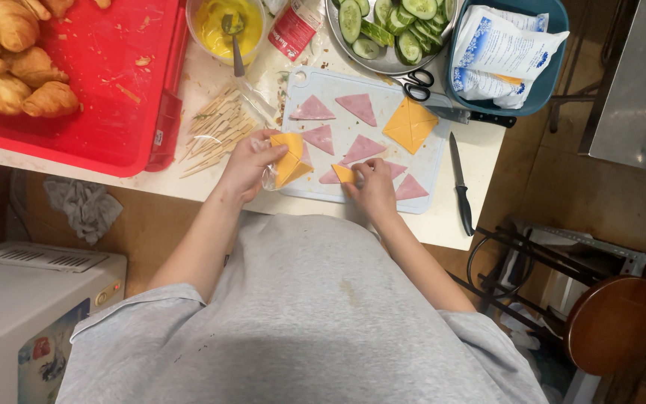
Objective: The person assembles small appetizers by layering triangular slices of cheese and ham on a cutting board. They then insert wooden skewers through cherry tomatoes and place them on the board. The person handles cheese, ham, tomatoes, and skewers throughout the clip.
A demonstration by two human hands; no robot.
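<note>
My left hand [247, 163] grips a clear wrapper with orange cheese slices [289, 158] at the left edge of a white cutting board [434, 161]. My right hand [372, 187] holds a small orange cheese triangle [342, 173] down on a pink ham triangle at the board's near edge. Several ham triangles [358, 107] lie spread over the board. A square of cheese cut into triangles [410, 124] rests at its far right.
A red tray [106, 97] with croissants [9, 67] sits far left. Toothpicks [218, 127], a yellow-sauce bowl [227, 28], a cucumber bowl [389, 30], scissors [417, 84], two knives [460, 183] and a blue basin [540, 52] ring the board. A round stool [613, 323] stands at right.
</note>
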